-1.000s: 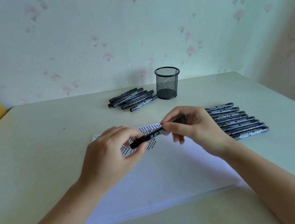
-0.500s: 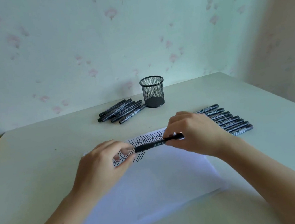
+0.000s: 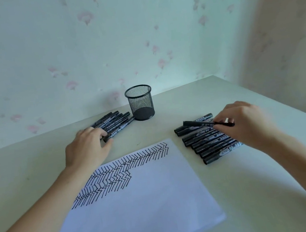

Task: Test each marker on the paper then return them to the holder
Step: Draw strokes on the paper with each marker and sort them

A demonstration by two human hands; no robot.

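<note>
A white paper point(image 3: 141, 206) with rows of black zigzag strokes lies in front of me. The black mesh holder point(image 3: 140, 103) stands behind it and looks empty. My right hand point(image 3: 245, 124) pinches a capped black marker point(image 3: 198, 123) just above the row of markers point(image 3: 209, 143) on the right. My left hand point(image 3: 87, 148) rests on the pile of markers point(image 3: 115, 122) left of the holder, its fingers curled over the nearest ones; I cannot tell whether it grips one.
The pale table point(image 3: 245, 177) runs to a wall with flowered paper at the back and an edge on the right. A beige curtain point(image 3: 283, 28) hangs at the right.
Both hands left the paper. My right hand carried the capped marker right, over the row. My left hand reached back to the left pile. The camera view also tilted.
</note>
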